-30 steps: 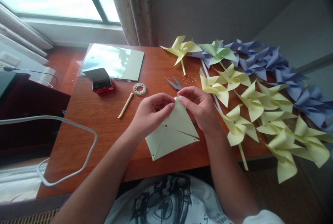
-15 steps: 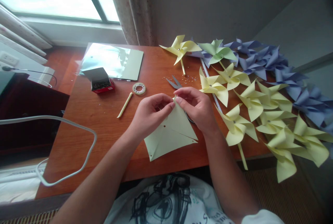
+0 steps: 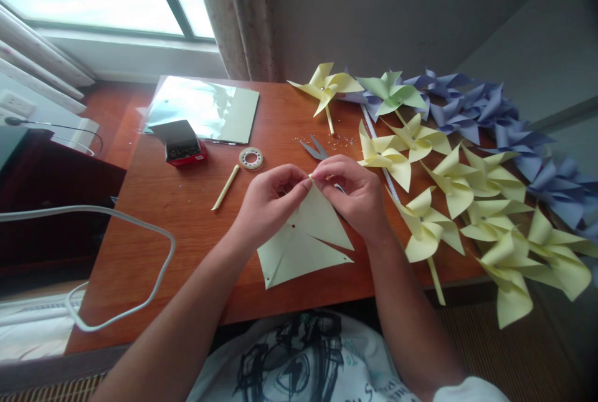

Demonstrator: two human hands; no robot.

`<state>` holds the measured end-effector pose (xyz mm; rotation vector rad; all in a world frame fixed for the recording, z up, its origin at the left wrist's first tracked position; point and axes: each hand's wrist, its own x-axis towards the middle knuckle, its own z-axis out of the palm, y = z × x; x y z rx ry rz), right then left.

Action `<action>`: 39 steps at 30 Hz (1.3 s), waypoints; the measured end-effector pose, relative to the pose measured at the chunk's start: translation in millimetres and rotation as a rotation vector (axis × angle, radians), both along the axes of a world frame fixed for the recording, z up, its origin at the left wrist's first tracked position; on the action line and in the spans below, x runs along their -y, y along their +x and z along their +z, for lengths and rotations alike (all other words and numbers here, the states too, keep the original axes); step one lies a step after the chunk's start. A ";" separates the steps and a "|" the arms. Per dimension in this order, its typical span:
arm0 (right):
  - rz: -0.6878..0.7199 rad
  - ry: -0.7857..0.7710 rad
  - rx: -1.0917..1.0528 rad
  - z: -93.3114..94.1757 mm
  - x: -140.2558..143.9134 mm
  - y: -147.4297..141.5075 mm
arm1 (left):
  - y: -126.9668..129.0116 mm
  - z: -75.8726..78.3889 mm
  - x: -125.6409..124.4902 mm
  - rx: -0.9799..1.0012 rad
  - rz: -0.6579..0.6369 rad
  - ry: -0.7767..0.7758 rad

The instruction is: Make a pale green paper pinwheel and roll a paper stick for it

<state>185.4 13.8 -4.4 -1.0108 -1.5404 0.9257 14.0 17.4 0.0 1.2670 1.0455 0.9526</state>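
**Both hands pinch one paper corner**

The yellow paper square (image 3: 303, 243) lies slit on the table (image 3: 187, 246) near its front edge. The left hand (image 3: 268, 202) and right hand (image 3: 357, 193) pinch its far corner between closed fingertips. Beyond lie scissors (image 3: 315, 149), a tape roll (image 3: 251, 158), a stick (image 3: 225, 187) and pinwheels (image 3: 448, 177).

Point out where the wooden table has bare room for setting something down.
Bare wood lies on the brown wooden table between the yellow paper stick, the white cable and the left hand. The right side is crowded with yellow paper pinwheels; both hands pinch the cut yellow paper square.
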 end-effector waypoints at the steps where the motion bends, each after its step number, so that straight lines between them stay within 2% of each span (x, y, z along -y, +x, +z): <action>1: 0.000 -0.001 -0.006 -0.1 0.0 0.0 | 0.1 0.3 0.1 0.002 -0.002 -0.003; 11: -0.083 -0.013 0.021 0.2 2.9 -3.0 | -1.8 4.7 0.2 -0.027 0.008 -0.021; 20: -0.068 0.091 0.095 -0.6 3.0 -4.8 | -2.3 3.1 -1.3 -0.029 -0.032 -0.052; 32: -0.059 -0.062 0.014 0.5 3.6 -3.7 | 1.2 4.5 0.6 0.030 0.019 -0.052; 39: -0.091 -0.072 0.044 -0.4 2.5 -2.8 | -0.1 5.2 -0.3 -0.013 0.013 -0.034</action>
